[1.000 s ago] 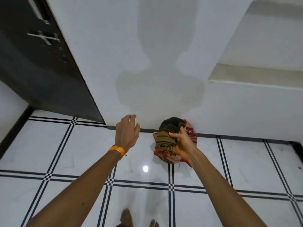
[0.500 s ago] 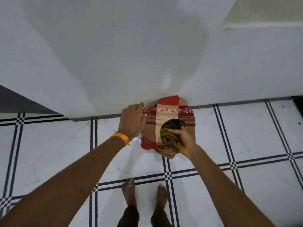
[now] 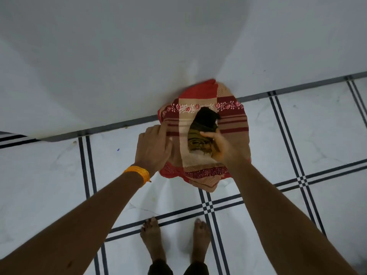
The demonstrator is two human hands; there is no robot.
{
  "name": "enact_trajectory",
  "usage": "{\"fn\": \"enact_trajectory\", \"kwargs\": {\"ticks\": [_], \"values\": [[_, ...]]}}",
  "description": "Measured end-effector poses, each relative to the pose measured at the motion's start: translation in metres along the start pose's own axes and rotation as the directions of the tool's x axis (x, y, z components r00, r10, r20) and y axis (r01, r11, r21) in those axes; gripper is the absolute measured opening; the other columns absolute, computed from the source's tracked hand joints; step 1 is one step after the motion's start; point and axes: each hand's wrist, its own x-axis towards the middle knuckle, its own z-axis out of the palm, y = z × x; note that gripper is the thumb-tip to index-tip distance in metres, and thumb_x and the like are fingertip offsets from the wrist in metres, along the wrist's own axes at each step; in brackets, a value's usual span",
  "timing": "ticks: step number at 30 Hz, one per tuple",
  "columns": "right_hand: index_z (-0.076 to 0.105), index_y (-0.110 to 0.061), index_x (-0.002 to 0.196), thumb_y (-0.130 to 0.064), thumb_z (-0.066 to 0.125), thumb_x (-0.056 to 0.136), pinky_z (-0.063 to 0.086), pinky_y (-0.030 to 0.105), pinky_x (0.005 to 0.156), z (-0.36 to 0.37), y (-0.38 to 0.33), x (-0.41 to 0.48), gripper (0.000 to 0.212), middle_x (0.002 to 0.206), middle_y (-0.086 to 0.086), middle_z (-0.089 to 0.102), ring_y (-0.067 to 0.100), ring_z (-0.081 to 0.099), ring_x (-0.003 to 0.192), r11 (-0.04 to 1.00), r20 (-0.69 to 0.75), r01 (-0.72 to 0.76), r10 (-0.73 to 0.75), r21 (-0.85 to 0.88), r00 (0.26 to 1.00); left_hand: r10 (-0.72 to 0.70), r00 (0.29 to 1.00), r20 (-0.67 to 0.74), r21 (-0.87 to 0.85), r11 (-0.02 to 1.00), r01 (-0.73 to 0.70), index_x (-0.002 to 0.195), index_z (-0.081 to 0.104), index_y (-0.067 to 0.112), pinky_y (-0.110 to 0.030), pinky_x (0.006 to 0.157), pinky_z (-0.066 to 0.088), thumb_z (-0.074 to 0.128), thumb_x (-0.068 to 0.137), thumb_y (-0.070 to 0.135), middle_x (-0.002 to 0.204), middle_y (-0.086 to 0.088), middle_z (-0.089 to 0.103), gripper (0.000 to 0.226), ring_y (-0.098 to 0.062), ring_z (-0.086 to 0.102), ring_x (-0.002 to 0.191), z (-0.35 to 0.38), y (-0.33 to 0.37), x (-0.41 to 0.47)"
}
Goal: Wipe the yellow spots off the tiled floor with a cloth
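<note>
Since half a second ago the left hand (image 3: 153,147) has come from beside the red and beige patterned cloth (image 3: 230,124) onto its left edge, and the view has tipped further down. Its fingers (image 3: 158,130) curl over that edge and grip it. The right hand (image 3: 220,149) wraps its fingers round a dark olive and black bunched cloth (image 3: 202,128) held against the middle of the patterned one; whether it also pinches the patterned cloth I cannot tell.

The patterned cloth spreads between both hands, its far edge against the foot of the white wall (image 3: 119,66) and its near corner pointing toward the bare feet (image 3: 153,239). Whether it rests on the floor or hangs above it is unclear.

One small yellowish spot (image 3: 74,142) shows on the glossy white tiled floor with black double lines (image 3: 327,135). It lies left of the cloth, close to the dark skirting, so the left hand is nearer and the wipe would likely travel leftward along the wall.
</note>
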Motion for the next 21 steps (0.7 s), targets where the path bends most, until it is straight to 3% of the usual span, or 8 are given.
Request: {"fn": "enact_trajectory", "kwargs": {"ticks": [3, 6, 11, 14, 17, 19, 21], "values": [[0.038, -0.035, 0.146, 0.004, 0.068, 0.088, 0.062, 0.035, 0.072, -0.018, 0.039, 0.008, 0.076, 0.134, 0.018, 0.055, 0.036, 0.063, 0.115, 0.994, -0.049, -0.069, 0.073, 0.08, 0.996, 0.013, 1.0, 0.008, -0.053, 0.999, -0.013, 0.128, 0.054, 0.011, -0.049, 0.096, 0.051, 0.031, 0.095, 0.042, 0.119, -0.013, 0.067, 0.051, -0.033, 0.063, 0.104, 0.01, 0.002, -0.005], [0.024, -0.037, 0.152, 0.008, 0.067, 0.088, 0.06, 0.029, 0.064, -0.016, 0.055, 0.005, 0.089, 0.127, 0.022, 0.056, 0.03, 0.064, 0.103, 0.975, -0.129, -0.004, 0.034, 0.223, 0.991, 0.003, 1.0, 0.009, -0.078, 0.997, -0.002, 0.128, 0.055, 0.011, -0.051, 0.099, 0.051, 0.04, 0.096, 0.037, 0.121, -0.014, 0.066, 0.044, -0.034, 0.063, 0.107, 0.01, 0.003, -0.006], [0.017, -0.036, 0.156, 0.003, 0.072, 0.088, 0.057, 0.024, 0.056, -0.001, 0.064, 0.0, 0.095, 0.123, 0.018, 0.056, 0.023, 0.065, 0.092, 0.989, -0.194, 0.033, -0.005, 0.144, 0.981, -0.011, 1.0, 0.018, -0.05, 0.999, 0.012, 0.131, 0.053, 0.011, -0.052, 0.1, 0.05, 0.035, 0.096, 0.044, 0.125, -0.014, 0.065, 0.051, -0.035, 0.063, 0.111, 0.008, 0.003, -0.008], [0.013, -0.031, 0.157, 0.0, 0.071, 0.09, 0.063, 0.029, 0.063, 0.007, 0.07, -0.002, 0.093, 0.122, 0.011, 0.053, 0.027, 0.065, 0.103, 0.999, -0.245, 0.048, -0.048, -0.008, 0.968, 0.01, 0.999, 0.039, 0.016, 1.0, -0.01, 0.132, 0.052, 0.011, -0.051, 0.101, 0.049, 0.035, 0.097, 0.044, 0.125, -0.014, 0.064, 0.051, -0.034, 0.062, 0.112, 0.006, 0.004, -0.011], [0.022, -0.021, 0.154, -0.02, 0.067, 0.096, 0.064, 0.043, 0.08, 0.005, 0.072, -0.003, 0.074, 0.132, 0.013, 0.051, 0.032, 0.065, 0.111, 0.966, -0.382, -0.019, -0.083, -0.257, 0.92, 0.028, 0.999, 0.034, 0.05, 0.998, -0.03, 0.131, 0.052, 0.012, -0.049, 0.099, 0.048, 0.036, 0.096, 0.041, 0.123, -0.013, 0.065, 0.047, -0.034, 0.061, 0.11, 0.004, 0.002, -0.014], [0.03, -0.013, 0.148, -0.034, 0.061, 0.098, 0.061, 0.037, 0.083, 0.007, 0.068, -0.014, 0.063, 0.127, 0.006, 0.054, 0.025, 0.064, 0.108, 0.841, -0.399, -0.045, -0.208, -0.539, 0.893, 0.009, 1.0, 0.028, 0.05, 0.999, -0.01, 0.129, 0.053, 0.011, -0.047, 0.095, 0.048, 0.036, 0.096, 0.04, 0.121, -0.013, 0.065, 0.046, -0.034, 0.061, 0.107, -0.002, 0.004, -0.019], [0.038, -0.011, 0.14, -0.041, 0.056, 0.1, 0.056, 0.036, 0.084, 0.013, 0.06, -0.032, 0.053, 0.113, 0.001, 0.055, 0.023, 0.062, 0.106, 0.623, -0.331, -0.007, -0.405, -0.782, 0.852, 0.001, 1.0, 0.029, 0.092, 0.996, -0.003, 0.13, 0.052, 0.011, -0.047, 0.094, 0.049, 0.039, 0.098, 0.038, 0.122, -0.013, 0.064, 0.044, -0.033, 0.061, 0.107, -0.009, 0.007, -0.021]]}}
